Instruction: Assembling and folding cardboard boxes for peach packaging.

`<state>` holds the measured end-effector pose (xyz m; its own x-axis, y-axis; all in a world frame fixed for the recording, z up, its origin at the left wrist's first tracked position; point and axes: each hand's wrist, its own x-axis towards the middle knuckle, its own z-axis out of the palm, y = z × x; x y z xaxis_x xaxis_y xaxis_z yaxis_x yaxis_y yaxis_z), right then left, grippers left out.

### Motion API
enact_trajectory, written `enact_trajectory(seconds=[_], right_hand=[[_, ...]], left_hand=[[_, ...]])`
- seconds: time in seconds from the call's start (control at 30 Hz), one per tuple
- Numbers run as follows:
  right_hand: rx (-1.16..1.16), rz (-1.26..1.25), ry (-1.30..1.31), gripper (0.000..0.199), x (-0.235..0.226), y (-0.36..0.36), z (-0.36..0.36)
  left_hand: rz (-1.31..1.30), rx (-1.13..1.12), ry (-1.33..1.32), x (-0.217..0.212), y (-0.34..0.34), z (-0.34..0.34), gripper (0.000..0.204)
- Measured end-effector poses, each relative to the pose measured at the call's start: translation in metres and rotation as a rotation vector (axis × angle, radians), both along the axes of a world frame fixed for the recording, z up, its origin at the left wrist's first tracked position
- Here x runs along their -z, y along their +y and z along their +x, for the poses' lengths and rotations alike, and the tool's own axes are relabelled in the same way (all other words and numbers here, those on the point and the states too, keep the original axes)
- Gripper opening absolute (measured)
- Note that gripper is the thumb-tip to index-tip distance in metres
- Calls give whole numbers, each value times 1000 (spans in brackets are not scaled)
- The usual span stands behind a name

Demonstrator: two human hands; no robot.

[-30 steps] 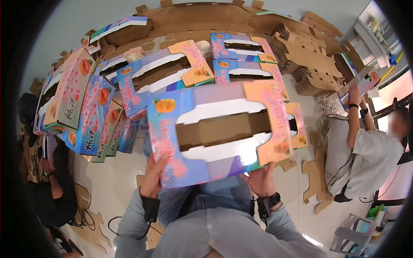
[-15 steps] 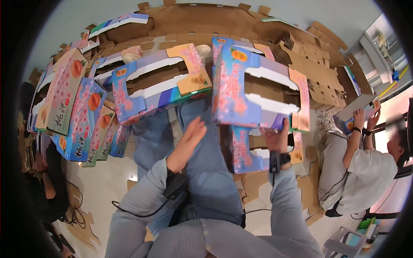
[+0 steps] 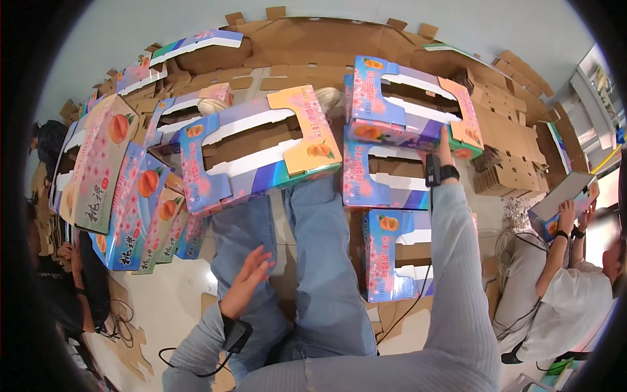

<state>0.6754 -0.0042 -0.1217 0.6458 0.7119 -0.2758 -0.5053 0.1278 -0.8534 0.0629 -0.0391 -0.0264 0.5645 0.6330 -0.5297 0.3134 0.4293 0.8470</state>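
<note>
With my right arm stretched forward, my right hand (image 3: 445,155) grips the near side of a blue, pink and orange fruit carton (image 3: 392,112) with an open-cut top. Its thumb lies on the front face, and the other fingers are mostly hidden. The carton is at the far side of another fruit carton (image 3: 356,176), overlapping it in view; whether it rests on anything I cannot tell. My left hand (image 3: 247,281) is open and holds nothing, hovering over my legs. Ahead of it, a large fruit carton (image 3: 215,185) with a wide opening sits across my shins.
Another carton (image 3: 379,277) stands beside my right leg. At left, several printed cartons lean together, a beige one (image 3: 98,176) in front. Flattened brown cardboard (image 3: 503,130) is stacked at far right. A co-worker (image 3: 568,294) handles a carton at right; another person sits at left.
My right hand has pushed the carton forward, away from me, uncovering the one behind it. My left hand has drawn back toward me and lower.
</note>
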Motion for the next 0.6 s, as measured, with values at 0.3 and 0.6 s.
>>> enact_trajectory(seconds=[0.3,0.6], right_hand=[[22,-381,-99,69,11,-2,-21],[-145,-657,-1073,36,2,-228,-181]], left_hand=[[-50,64,-101,12,-8,18,61],[22,302,-227,-3,-19,63,51]])
